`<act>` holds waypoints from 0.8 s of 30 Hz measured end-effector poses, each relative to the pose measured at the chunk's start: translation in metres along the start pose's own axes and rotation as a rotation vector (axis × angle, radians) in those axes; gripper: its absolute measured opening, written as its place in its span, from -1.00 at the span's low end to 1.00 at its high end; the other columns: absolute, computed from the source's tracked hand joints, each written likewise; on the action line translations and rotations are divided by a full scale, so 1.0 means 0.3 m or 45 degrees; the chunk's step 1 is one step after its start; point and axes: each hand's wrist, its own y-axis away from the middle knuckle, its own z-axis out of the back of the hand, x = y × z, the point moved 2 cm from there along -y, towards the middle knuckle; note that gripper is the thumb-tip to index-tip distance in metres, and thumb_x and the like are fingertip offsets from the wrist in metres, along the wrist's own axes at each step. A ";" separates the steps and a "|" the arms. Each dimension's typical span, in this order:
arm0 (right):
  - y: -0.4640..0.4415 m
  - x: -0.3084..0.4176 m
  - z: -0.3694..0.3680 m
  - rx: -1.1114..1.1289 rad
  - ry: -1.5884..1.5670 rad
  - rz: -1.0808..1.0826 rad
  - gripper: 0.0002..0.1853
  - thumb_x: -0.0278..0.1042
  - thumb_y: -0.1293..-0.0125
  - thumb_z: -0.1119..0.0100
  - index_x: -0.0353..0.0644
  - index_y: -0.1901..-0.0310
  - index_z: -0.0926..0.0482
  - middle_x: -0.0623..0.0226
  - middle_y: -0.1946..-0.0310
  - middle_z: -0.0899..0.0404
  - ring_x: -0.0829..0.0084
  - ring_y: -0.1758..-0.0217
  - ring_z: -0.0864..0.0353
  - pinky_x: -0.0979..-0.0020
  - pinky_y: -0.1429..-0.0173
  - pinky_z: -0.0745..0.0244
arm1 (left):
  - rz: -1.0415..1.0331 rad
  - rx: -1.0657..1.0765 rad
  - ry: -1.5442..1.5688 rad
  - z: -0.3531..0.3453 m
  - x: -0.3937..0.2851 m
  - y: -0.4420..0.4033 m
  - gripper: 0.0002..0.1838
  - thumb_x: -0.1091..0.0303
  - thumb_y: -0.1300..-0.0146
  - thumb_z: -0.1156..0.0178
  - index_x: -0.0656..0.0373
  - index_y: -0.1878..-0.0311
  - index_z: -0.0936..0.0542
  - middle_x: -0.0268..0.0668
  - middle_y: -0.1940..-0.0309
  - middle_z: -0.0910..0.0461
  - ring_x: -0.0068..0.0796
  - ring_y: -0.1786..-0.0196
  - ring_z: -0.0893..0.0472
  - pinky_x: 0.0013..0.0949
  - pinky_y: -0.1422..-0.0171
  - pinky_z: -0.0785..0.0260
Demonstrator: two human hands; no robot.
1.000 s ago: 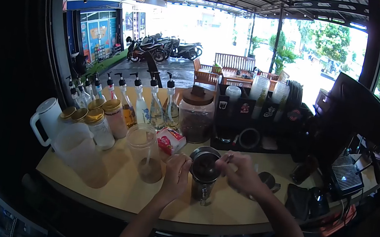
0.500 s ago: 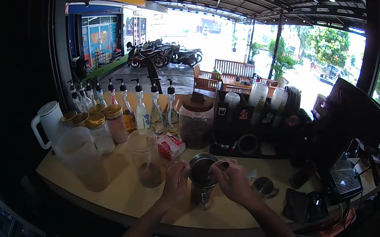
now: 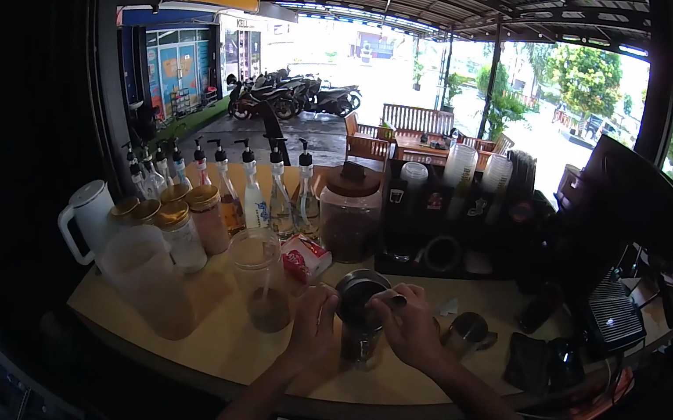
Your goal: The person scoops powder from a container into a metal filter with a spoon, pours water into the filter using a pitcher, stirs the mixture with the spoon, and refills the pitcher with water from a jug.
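Metal-rimmed vessel (image 3: 363, 283) — one, at the near middle of the counter (image 3: 227, 359), its dark contents unclear — stands between two hands: the left hand (image 3: 313, 320) has its fingers bunched narrow at the left rim (whether they grip it, I cannot tell), while the right hand (image 3: 413, 328) pinches one slim dark handle (image 3: 399, 301) over the right rim. Left of them stand one clear tall cup (image 3: 254, 260) with brown stuff at its bottom and, farther left, five gold-lidded jars (image 3: 185, 250); one wooden-lidded jar (image 3: 349, 219), dark-filled, stands on the far side.
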 end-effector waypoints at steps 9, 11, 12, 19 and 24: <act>-0.008 0.019 0.009 -0.067 0.059 -0.009 -0.88 -0.42 -0.31 -0.07 -0.18 0.30 -0.60 0.33 0.38 -0.60 0.26 0.15 -0.52 0.26 -0.04 -0.35 | -0.018 0.000 0.009 -0.008 -0.002 -0.001 -0.83 0.42 -0.34 0.04 0.25 0.38 -0.42 -0.22 0.52 -0.37 -0.29 0.39 -0.37 -0.26 0.25 -0.16; -0.020 -0.018 0.019 -0.097 -0.016 -0.062 -0.91 -0.42 -0.29 -0.08 -0.18 0.29 -0.58 0.37 0.41 -0.60 0.32 0.20 -0.53 0.26 -0.06 -0.29 | -0.059 0.034 -0.025 -0.008 -0.011 0.004 -0.83 0.42 -0.34 0.05 0.25 0.38 -0.42 -0.22 0.53 -0.37 -0.29 0.40 -0.37 -0.25 0.26 -0.15; -0.024 -0.033 0.023 -0.126 -0.092 -0.112 -0.93 -0.43 -0.28 -0.09 -0.17 0.27 -0.56 0.42 0.45 -0.59 0.37 0.25 -0.53 0.27 -0.09 -0.23 | -0.059 0.033 -0.025 -0.009 -0.010 0.008 -0.83 0.42 -0.34 0.05 0.25 0.38 -0.42 -0.22 0.53 -0.37 -0.29 0.40 -0.37 -0.25 0.26 -0.15; -0.009 0.006 0.012 -0.044 0.031 0.040 -0.90 -0.42 -0.29 -0.10 -0.17 0.33 -0.60 0.36 0.44 -0.60 0.31 0.23 -0.55 0.27 -0.10 -0.30 | -0.045 -0.005 -0.037 -0.016 0.011 0.013 -0.82 0.41 -0.34 0.05 0.24 0.39 -0.42 -0.23 0.53 -0.38 -0.28 0.39 -0.37 -0.25 0.25 -0.15; 0.003 -0.024 -0.008 0.050 -0.016 0.050 -0.93 -0.43 -0.28 -0.10 -0.17 0.26 -0.56 0.40 0.47 -0.56 0.35 0.22 -0.54 0.25 -0.13 -0.21 | -0.034 -0.022 -0.033 -0.014 0.009 0.009 -0.83 0.41 -0.34 0.05 0.24 0.38 -0.42 -0.22 0.51 -0.39 -0.27 0.38 -0.38 -0.26 0.23 -0.18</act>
